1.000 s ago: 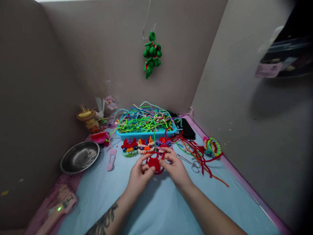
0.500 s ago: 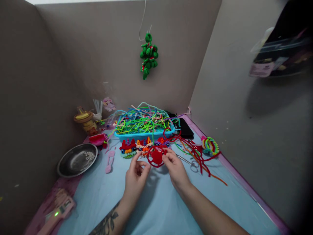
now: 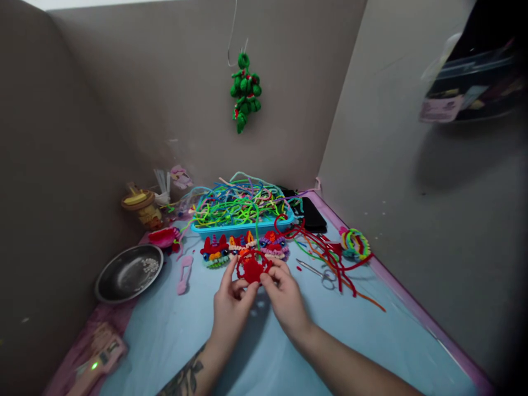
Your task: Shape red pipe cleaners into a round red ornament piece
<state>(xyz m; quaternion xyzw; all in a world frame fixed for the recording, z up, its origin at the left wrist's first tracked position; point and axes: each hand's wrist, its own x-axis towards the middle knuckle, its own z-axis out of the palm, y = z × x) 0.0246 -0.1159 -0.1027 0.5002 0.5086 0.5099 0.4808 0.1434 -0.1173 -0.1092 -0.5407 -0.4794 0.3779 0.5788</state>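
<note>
A small red pipe-cleaner figure [image 3: 251,268] is held up just above the light blue table [image 3: 264,352]. My left hand [image 3: 231,305] pinches its lower left edge and my right hand [image 3: 284,297] pinches its lower right edge. Just behind it stand three finished pipe-cleaner faces in a row [image 3: 244,248]. Further back, a blue tray [image 3: 243,226] is piled with several coloured pipe cleaners.
Loose red and orange pipe cleaners [image 3: 334,258] and small scissors [image 3: 319,273] lie to the right, beside a coiled multicoloured ring [image 3: 355,245]. A metal bowl [image 3: 127,267] sits at left, a pink glue gun [image 3: 99,366] at the near left. A green ornament [image 3: 244,91] hangs on the back wall.
My left hand, which had come off the red figure half a second ago, grips it again. Both hands hold it slightly left of where it was.
</note>
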